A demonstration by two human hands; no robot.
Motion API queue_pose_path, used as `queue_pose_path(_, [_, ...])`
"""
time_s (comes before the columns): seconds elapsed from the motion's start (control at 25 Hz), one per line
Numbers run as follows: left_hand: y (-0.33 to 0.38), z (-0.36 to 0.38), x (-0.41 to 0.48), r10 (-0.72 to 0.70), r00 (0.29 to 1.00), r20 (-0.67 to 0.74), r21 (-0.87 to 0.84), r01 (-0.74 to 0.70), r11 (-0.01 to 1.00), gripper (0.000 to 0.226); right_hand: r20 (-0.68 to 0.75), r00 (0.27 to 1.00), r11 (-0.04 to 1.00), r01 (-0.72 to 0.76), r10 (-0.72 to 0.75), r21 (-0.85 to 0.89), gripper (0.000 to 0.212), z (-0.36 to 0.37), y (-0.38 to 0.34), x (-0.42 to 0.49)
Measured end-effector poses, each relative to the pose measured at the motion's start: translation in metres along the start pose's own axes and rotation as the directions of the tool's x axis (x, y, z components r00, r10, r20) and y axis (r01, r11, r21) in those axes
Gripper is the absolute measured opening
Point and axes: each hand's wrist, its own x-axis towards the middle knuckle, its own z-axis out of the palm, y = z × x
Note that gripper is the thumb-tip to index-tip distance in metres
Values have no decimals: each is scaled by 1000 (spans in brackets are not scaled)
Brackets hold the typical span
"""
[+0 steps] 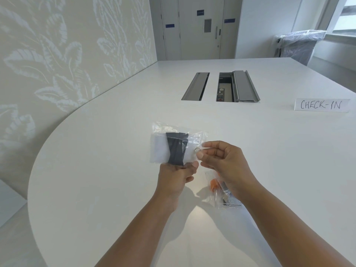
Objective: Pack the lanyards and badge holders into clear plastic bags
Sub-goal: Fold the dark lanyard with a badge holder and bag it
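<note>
2 fingertips of our right hand (221,162), thumb and forefinger, are pinching a small metal ring (196,149) at the right edge of the clear bag (195,138); the other fingers are curling loosely behind them, holding nothing that we can see. Whether the ring is lying inside the film or just at its mouth, we cannot tell. Our left hand (177,178) is gripping the bag's lower edge, thumb pressing on the front and the fingers folding underneath, mostly hidden.

Inside the bag a dark lanyard (176,148) is sitting folded in a band across the middle, and a pale badge holder (159,149) is lying flat to its left; we are holding the bag up over the white table (96,170), as far as we can judge. Under our right wrist a second bag (226,201) is resting on the table, with an orange piece (212,185) showing through it.

We are judging this to be the end of 1 fill: lanyard and holder are in, and the ring is the last loose part. Next we are going to need the ring pushed fully past the opening and let go, while the left hand is keeping the mouth steady; then the flap wants closing.

Farther off, 2 cable hatches (195,86) are sitting in the tabletop and a CHECK-IN card (321,105) is standing to the right.
</note>
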Motion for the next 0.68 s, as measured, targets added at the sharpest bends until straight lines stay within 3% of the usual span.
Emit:
queue_pose_path(0.36, [3, 0, -3, 9, 998, 65, -41, -6, 999, 15, -5, 998, 998, -57, 57, -20, 40, 3, -1, -3])
queue_pose_path(0.52, [8, -2, -5, 72, 981, 179, 9, -75, 997, 14, -3, 998, 998, -58, 58, -38, 38, 1, -2, -2])
queue_pose_path(0.6, [11, -1, -8, 52, 971, 233, -103, -29, 994, 9, -21, 999, 992, -38, 36, -124, 36, -1, -3, -2])
queue_pose_path(0.68, [12, 1, -7, 14, 986, 167, -249, 29, 968, 5, -21, 999, 982, -29, 26, -185, 36, -2, -3, -2])
